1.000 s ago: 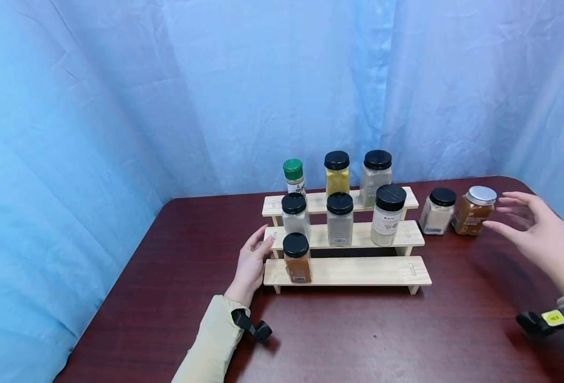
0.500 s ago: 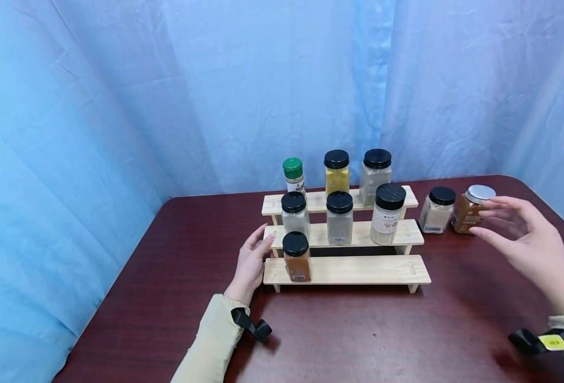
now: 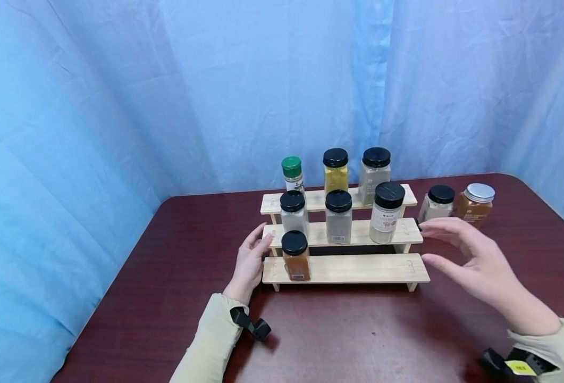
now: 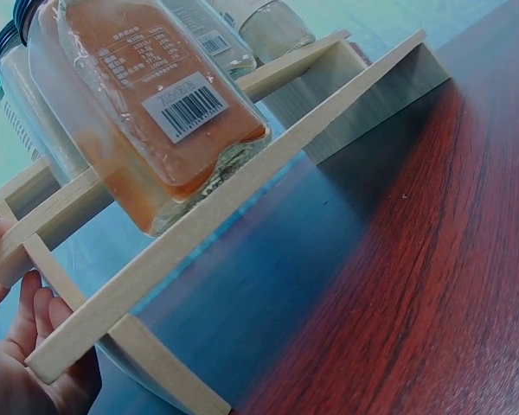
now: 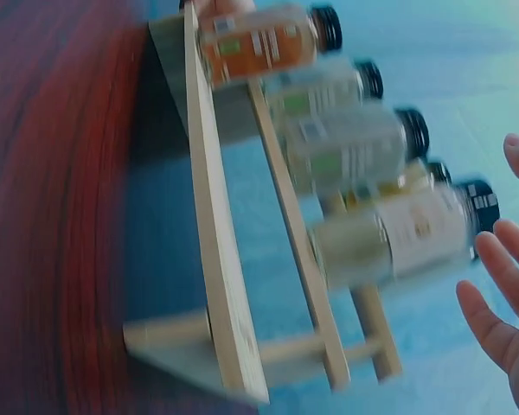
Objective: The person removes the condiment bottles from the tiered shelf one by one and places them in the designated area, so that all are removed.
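A three-tier wooden rack (image 3: 358, 269) stands on the table with spice jars on its steps. My left hand (image 3: 248, 263) holds the rack's left end; in the left wrist view its fingers (image 4: 36, 316) lie around the middle step's end. On the bottom step, at the left, stands a black-lidded jar of orange-brown spice (image 3: 296, 264). My right hand (image 3: 478, 266), fingers apart and holding nothing, is beside the rack's right end. Behind it stand a black-lidded jar of pale powder (image 3: 436, 211) and a silver-lidded jar of brown spice (image 3: 471, 211), both partly hidden by the hand.
The middle step bears two black-lidded jars (image 3: 338, 223) and a white-labelled jar (image 3: 384, 221). On the top step are a green-capped bottle (image 3: 292, 168), a yellow spice jar (image 3: 336, 175) and a greyish jar (image 3: 374, 178). Blue curtains (image 3: 272, 96) hang behind the dark red table (image 3: 191, 250).
My right hand has moved left and nearer, from beside the silver-lidded jar to the rack's right end. The left hand stays on the rack; the jars stand as before.
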Available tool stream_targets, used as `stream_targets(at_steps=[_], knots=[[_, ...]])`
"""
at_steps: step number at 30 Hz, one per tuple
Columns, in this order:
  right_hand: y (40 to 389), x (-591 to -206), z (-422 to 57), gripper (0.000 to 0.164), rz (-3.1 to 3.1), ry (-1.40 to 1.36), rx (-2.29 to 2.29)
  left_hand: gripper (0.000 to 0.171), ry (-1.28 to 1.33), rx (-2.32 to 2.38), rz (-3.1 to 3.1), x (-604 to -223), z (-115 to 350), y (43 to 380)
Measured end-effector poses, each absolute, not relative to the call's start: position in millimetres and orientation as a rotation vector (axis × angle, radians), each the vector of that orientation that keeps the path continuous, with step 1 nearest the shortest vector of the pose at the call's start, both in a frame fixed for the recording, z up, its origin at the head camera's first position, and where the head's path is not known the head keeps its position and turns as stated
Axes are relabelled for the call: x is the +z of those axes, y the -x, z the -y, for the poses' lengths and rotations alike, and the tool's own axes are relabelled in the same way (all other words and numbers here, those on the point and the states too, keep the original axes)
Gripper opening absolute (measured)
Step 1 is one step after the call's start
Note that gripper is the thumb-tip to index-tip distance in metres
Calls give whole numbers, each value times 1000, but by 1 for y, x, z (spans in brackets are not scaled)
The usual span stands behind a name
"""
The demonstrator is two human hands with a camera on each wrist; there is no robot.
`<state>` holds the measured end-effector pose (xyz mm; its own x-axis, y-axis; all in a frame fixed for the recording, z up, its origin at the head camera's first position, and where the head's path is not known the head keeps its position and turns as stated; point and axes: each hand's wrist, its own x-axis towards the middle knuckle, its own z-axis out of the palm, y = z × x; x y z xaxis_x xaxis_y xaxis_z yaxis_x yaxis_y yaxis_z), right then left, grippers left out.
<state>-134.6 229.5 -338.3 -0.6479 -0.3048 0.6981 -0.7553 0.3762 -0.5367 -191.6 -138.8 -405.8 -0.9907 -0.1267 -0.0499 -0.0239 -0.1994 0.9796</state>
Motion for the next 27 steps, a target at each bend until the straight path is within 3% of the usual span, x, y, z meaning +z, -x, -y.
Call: stream_targets(at_steps=[14,20,27], knots=[[140,-347,-171,65,2156,-1136,1180,50,-199,-2350,1993,-405,137,194],[142,-351,-153,74,2237,-1272,1218,49,-205,-2360,1988,-406,137,194],[145,-354,-136,75,2346,-1276,1227,50,-188,-2366,1961,-405,139,192]])
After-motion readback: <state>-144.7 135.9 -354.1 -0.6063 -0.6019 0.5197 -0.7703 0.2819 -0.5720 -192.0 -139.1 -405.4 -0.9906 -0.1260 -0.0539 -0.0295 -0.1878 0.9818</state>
